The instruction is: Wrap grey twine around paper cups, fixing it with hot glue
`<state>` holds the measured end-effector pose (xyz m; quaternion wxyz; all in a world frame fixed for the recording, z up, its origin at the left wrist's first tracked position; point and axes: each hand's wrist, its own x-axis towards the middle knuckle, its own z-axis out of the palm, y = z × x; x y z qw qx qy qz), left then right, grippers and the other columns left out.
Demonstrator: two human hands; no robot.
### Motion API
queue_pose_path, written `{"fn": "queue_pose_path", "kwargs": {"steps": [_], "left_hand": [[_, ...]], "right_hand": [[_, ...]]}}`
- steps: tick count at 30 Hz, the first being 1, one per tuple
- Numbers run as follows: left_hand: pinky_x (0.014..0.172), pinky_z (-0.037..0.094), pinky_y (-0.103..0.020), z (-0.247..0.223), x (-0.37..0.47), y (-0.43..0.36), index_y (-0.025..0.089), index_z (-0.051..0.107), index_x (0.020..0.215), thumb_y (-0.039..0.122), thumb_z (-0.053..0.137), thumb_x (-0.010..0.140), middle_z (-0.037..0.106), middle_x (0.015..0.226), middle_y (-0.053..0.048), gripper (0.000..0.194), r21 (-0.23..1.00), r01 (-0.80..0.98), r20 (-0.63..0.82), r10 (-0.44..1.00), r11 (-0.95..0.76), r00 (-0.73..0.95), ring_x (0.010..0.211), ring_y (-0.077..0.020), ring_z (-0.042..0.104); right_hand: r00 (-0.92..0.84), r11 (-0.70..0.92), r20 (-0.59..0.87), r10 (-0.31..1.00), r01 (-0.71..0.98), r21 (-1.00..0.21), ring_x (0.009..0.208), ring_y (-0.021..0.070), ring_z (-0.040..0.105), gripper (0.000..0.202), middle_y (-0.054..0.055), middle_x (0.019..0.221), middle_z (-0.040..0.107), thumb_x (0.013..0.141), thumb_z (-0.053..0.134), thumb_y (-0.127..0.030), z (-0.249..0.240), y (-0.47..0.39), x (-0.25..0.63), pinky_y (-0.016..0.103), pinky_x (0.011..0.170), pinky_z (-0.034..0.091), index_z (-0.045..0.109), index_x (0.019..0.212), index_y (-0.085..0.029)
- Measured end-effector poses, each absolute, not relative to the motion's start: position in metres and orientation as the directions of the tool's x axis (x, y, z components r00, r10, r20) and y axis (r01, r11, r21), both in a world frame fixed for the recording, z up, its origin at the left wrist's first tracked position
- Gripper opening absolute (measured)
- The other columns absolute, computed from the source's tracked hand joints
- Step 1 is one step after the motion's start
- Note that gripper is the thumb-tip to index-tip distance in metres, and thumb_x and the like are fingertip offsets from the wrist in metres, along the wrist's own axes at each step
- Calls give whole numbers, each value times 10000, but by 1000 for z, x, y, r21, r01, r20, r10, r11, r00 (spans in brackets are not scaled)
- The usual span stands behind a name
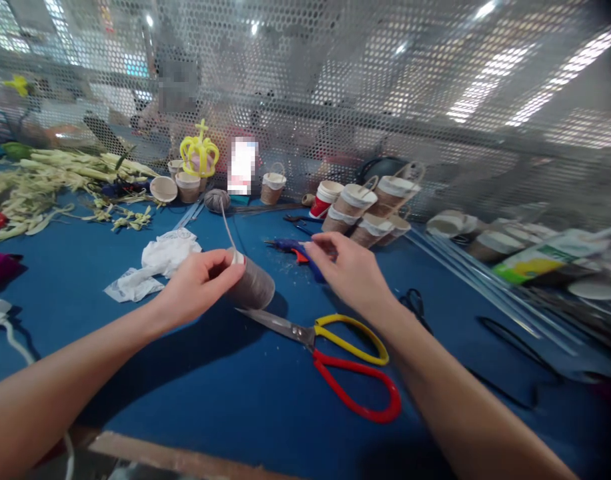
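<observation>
My left hand (208,280) is closed around the rim of a paper cup wrapped in grey yarn (255,287), tilted on its side above the blue table. From the cup's rim a strand of yarn runs back to a grey yarn ball (217,201). My right hand (348,267) hovers at a blue glue gun (285,245) with an orange trigger; its fingers are bent, thumb and forefinger slightly apart, and part of the gun is hidden behind them. Large scissors (298,333) with one yellow and one red handle lie spread between my forearms.
Crumpled white tissue (170,253) lies left of the cup. Several wrapped cups with handles (353,200) are stacked at the back right, before a perforated metal screen (305,80). Clear glue sticks (475,280) and a black cord (515,347) lie right; dried husks (60,173) are heaped left.
</observation>
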<state>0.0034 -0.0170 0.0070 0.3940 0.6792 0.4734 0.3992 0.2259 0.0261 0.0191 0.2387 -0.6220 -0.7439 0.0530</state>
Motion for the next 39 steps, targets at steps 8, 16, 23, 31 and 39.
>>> {"fn": "queue_pose_path", "kwargs": {"steps": [8, 16, 23, 31, 39], "left_hand": [[457, 260, -209, 0, 2, -12, 145, 524, 636, 385, 438, 811, 406, 545, 40, 309, 828, 477, 201, 950, -294, 238, 507, -90, 340], [516, 286, -210, -3, 1, 7, 140, 540, 651, 434, 475, 775, 453, 588, 32, 326, 926, 355, 71, 984, -127, 166, 552, -94, 383], [460, 248, -189, 8, 9, 11, 138, 518, 611, 431, 497, 737, 423, 541, 41, 320, 918, 395, -56, 974, -37, 221, 501, -78, 347], [408, 211, -180, 7, 8, 21, 146, 477, 562, 419, 529, 688, 352, 464, 66, 305, 948, 318, -86, 968, 7, 235, 422, -56, 291], [405, 204, -185, 0, 9, 23, 160, 440, 551, 420, 531, 692, 372, 462, 68, 310, 960, 281, -72, 965, -2, 251, 414, -56, 301]], "right_hand": [[-32, 54, 64, 997, 918, -393, 761, 278, 601, 124, 109, 681, 643, 600, 674, -241, -11, 81, 250, 333, 651, 421, 570, 574, -179], [4, 28, 42, 999, 675, -738, 638, 169, 584, 240, 79, 756, 627, 674, 564, -196, 8, 56, 246, 290, 580, 454, 521, 904, -144], [-124, 34, -19, 992, 409, -912, 451, 86, 486, 220, 4, 559, 552, 700, 579, -356, 35, -6, 236, 221, 441, 407, 539, 661, -143], [-200, 123, 23, 980, 504, -855, 452, 107, 526, 178, -16, 500, 554, 743, 553, -313, 42, -40, 218, 214, 437, 443, 609, 772, -146], [-232, 265, 133, 964, 754, -602, 406, 128, 510, 188, -9, 490, 563, 780, 488, -333, 23, -43, 216, 238, 388, 404, 560, 685, -187]]}}
